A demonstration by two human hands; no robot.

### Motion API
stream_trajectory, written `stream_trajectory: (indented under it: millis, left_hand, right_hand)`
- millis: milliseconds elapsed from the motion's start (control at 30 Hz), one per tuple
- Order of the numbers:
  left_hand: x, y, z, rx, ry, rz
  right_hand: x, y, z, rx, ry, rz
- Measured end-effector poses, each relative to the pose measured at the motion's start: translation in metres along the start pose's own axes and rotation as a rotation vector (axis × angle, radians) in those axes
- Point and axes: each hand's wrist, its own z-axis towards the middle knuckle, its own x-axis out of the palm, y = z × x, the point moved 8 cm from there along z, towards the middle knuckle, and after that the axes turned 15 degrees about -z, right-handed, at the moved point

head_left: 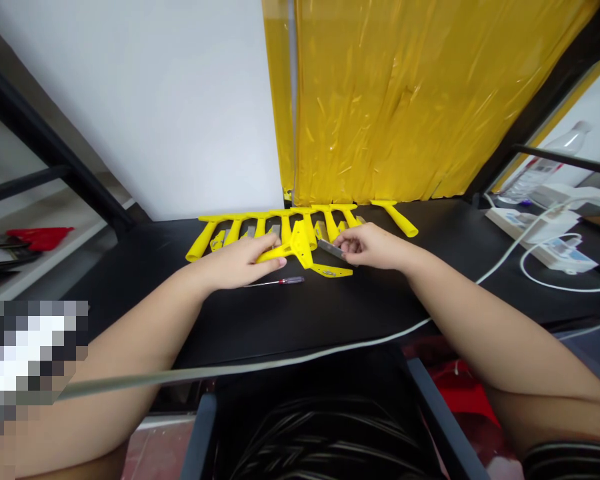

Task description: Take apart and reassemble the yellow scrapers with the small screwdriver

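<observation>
The left hand (240, 261) is pressing its closed fingers on a yellow plastic scraper handle (289, 248) lying on the black table (330, 313). The right hand (373, 245) is pinching a flat grey metal blade (331, 249) just right of it, near a row of yellow plastic scrapers (280, 223).

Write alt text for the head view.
The left hand holds a yellow plastic scraper handle on a black table while the right hand pinches a grey metal blade. More yellow plastic scrapers line the back; a red-handled screwdriver lies nearby.

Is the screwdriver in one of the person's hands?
No, the screwdriver lies on the black table, just below the left hand.
</observation>
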Motion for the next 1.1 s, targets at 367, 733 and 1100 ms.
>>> stream_trajectory:
  millis: [367, 733, 1100]
  left_hand:
    - [0.015, -0.020, 0.002, 0.011, -0.006, 0.136]
    - [0.014, -0.019, 0.000, 0.019, -0.028, 0.198]
    - [0.018, -0.027, 0.000, 0.053, -0.032, 0.258]
  right_hand:
    - [0.003, 0.015, 0.005, -0.007, -0.050, 0.580]
    - [0.009, 0.007, 0.001, -0.004, 0.038, 0.820]
    - [0.027, 0.009, 0.009, 0.127, -0.001, 0.890]
